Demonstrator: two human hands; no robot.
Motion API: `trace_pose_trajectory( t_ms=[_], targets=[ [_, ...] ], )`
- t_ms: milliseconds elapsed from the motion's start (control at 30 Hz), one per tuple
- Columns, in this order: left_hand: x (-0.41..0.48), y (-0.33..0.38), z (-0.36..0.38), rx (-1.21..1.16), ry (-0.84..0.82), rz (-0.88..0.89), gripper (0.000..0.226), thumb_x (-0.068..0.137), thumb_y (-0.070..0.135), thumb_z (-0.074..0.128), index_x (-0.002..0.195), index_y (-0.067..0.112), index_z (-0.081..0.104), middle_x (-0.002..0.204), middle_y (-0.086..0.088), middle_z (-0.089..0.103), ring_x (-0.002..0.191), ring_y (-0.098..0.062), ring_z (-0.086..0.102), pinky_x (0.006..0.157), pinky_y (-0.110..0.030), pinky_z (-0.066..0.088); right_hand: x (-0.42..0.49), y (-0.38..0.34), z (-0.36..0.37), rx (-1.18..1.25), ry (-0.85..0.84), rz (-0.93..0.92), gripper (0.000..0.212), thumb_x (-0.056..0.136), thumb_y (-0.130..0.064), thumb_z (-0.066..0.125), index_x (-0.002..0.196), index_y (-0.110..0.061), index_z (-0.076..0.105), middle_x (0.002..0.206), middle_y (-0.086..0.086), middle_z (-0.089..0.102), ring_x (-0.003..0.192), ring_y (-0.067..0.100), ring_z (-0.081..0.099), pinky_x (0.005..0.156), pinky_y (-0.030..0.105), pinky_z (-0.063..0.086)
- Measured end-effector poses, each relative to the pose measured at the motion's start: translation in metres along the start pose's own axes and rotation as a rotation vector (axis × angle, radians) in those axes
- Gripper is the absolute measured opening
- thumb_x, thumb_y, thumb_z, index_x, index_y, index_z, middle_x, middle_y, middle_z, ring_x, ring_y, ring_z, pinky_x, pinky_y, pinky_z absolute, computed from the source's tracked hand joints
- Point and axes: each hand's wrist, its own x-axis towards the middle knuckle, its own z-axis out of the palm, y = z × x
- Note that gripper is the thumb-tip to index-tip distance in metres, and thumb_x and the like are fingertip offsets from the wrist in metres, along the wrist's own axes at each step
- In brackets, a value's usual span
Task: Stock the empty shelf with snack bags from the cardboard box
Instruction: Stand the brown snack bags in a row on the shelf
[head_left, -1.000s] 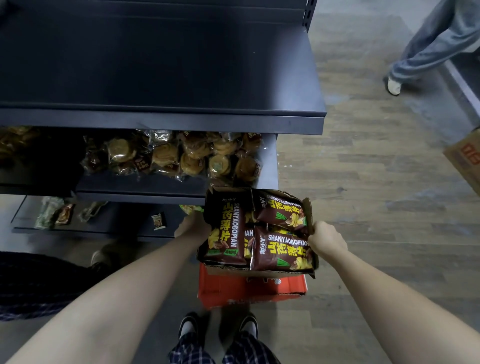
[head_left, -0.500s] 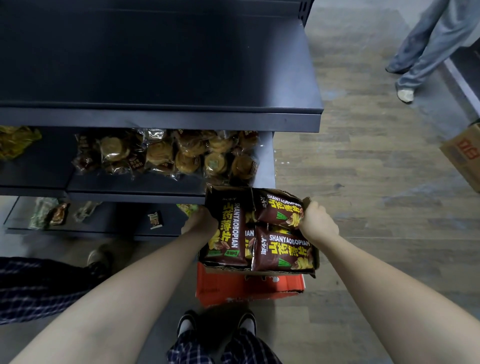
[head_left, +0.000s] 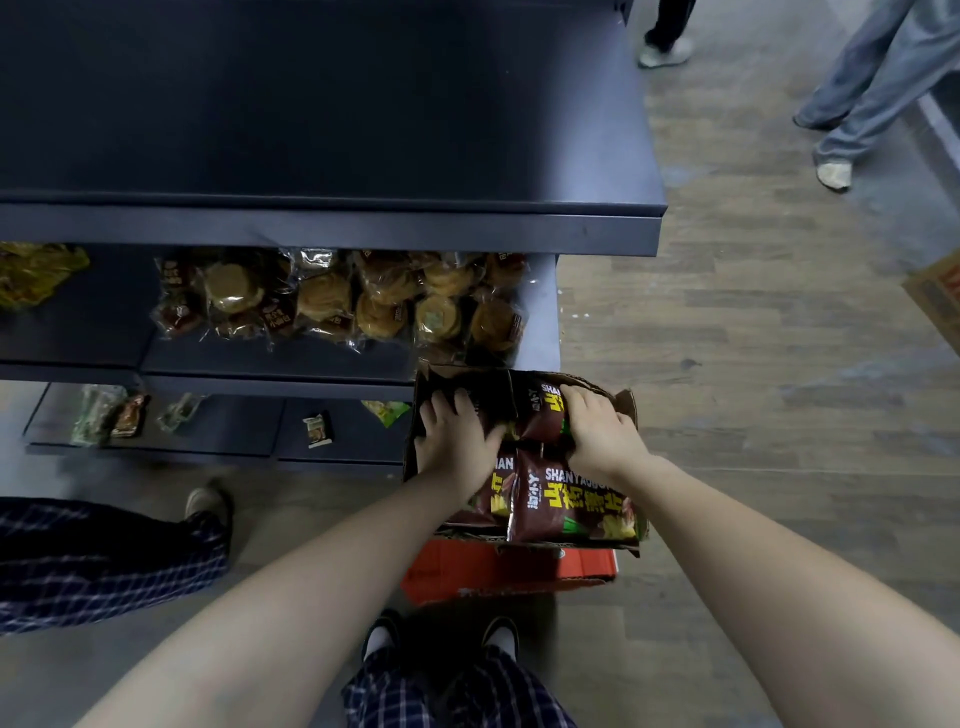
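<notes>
Maroon bags (head_left: 566, 499) with yellow lettering lie packed in an open cardboard box (head_left: 626, 402), which sits on a red box (head_left: 498, 571) on the floor, just in front of the lowest tier. Left hand (head_left: 457, 441): fingers spread, pressing flat on the left bags. Right hand (head_left: 597, 431): fingers curled over the top edge of the far-right bags, gripping. Above: empty shelf (head_left: 332, 119), dark metal. Tier below it: wrapped buns (head_left: 332, 301). Wood-look floor (head_left: 753, 338); another person's legs (head_left: 872, 78) top right.
</notes>
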Motion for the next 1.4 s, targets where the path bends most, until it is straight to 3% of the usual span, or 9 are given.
trace_pose_trajectory(
  t_ms=[200, 533, 667, 800, 867, 933, 1000, 1200, 1400],
  targets=[
    [-0.001, -0.007, 0.005, -0.033, -0.177, -0.039, 0.089, 0.084, 0.049, 0.061, 0.150, 0.030, 0.004, 0.158, -0.007, -0.006, 0.141, -0.043, 0.009, 0.107, -0.054, 0.028, 0.004, -0.006, 0.000, -0.014, 0.008, 0.028, 0.089, 0.081, -0.037, 0.064, 0.152, -0.023, 0.013, 0.150, 0.005, 0.027, 0.139, 0.027, 0.024, 0.105, 0.053, 0.031],
    [0.004, -0.018, -0.002, -0.325, 0.067, 0.003, 0.069, 0.083, 0.032, 0.058, 0.143, 0.028, 0.023, 0.149, -0.004, 0.024, 0.134, -0.034, 0.028, 0.106, -0.047, 0.032, -0.005, -0.019, -0.024, 0.265, 0.123, -0.044, 0.059, 0.079, -0.029, 0.064, 0.130, -0.014, 0.038, 0.117, 0.008, 0.043, 0.109, 0.033, 0.048, 0.089, 0.040, 0.042],
    [-0.003, -0.012, -0.020, -0.721, 0.243, 0.135, 0.057, 0.090, 0.026, 0.059, 0.141, 0.021, 0.034, 0.139, -0.004, 0.035, 0.133, -0.021, 0.034, 0.112, -0.043, 0.031, -0.012, -0.042, -0.041, 0.477, 0.152, -0.085, 0.053, 0.081, -0.023, 0.060, 0.128, -0.022, 0.036, 0.116, 0.001, 0.040, 0.095, 0.027, 0.055, 0.074, 0.032, 0.043],
    [-0.012, -0.007, -0.047, -1.081, 0.179, 0.216, 0.056, 0.088, 0.027, 0.058, 0.138, 0.030, 0.032, 0.133, 0.004, 0.039, 0.130, -0.014, 0.038, 0.110, -0.036, 0.033, -0.017, -0.075, -0.057, 0.682, 0.146, -0.084, 0.025, 0.088, -0.020, 0.057, 0.107, -0.017, 0.041, 0.086, -0.005, 0.049, 0.078, 0.014, 0.050, 0.060, 0.021, 0.037],
    [-0.015, -0.003, -0.060, -1.248, 0.131, 0.213, 0.062, 0.086, 0.035, 0.058, 0.141, 0.029, 0.032, 0.141, 0.004, 0.041, 0.133, -0.014, 0.039, 0.112, -0.038, 0.033, -0.023, -0.094, -0.066, 0.890, 0.120, -0.088, 0.019, 0.095, -0.023, 0.053, 0.111, -0.015, 0.045, 0.090, -0.010, 0.052, 0.088, 0.008, 0.053, 0.067, 0.015, 0.041],
    [-0.020, -0.004, -0.075, -1.372, 0.073, 0.178, 0.065, 0.086, 0.039, 0.056, 0.145, 0.024, 0.031, 0.145, -0.002, 0.043, 0.133, -0.019, 0.042, 0.112, -0.042, 0.033, -0.030, -0.113, -0.073, 1.066, 0.069, -0.100, 0.043, 0.099, -0.034, 0.046, 0.135, -0.011, 0.039, 0.123, -0.009, 0.052, 0.122, 0.006, 0.047, 0.094, 0.013, 0.036],
    [-0.018, -0.007, -0.084, -1.391, -0.020, 0.181, 0.073, 0.083, 0.051, 0.056, 0.146, 0.022, 0.030, 0.146, -0.004, 0.043, 0.134, -0.021, 0.042, 0.113, -0.044, 0.032, -0.033, -0.120, -0.078, 1.106, -0.002, -0.091, 0.068, 0.097, -0.052, 0.041, 0.152, -0.017, 0.020, 0.152, -0.008, 0.031, 0.143, 0.010, 0.025, 0.116, 0.027, 0.021],
    [-0.046, -0.030, -0.109, -1.292, 0.027, 0.272, 0.055, 0.090, 0.055, 0.045, 0.141, 0.036, 0.037, 0.145, 0.008, 0.042, 0.136, -0.013, 0.038, 0.114, -0.037, 0.030, -0.048, -0.150, -0.088, 1.119, -0.037, -0.026, 0.064, 0.100, -0.051, 0.027, 0.152, -0.015, 0.018, 0.158, 0.002, 0.021, 0.147, 0.017, 0.017, 0.120, 0.030, 0.011],
    [-0.066, -0.038, -0.132, -1.140, 0.170, 0.383, 0.050, 0.087, 0.061, 0.040, 0.136, 0.054, 0.030, 0.151, 0.011, 0.033, 0.139, -0.005, 0.030, 0.118, -0.040, 0.022, -0.060, -0.192, -0.086, 1.228, -0.007, -0.017, 0.059, 0.097, -0.059, 0.032, 0.143, -0.025, 0.041, 0.141, 0.000, 0.048, 0.129, 0.018, 0.047, 0.114, 0.035, 0.032]
  ],
)
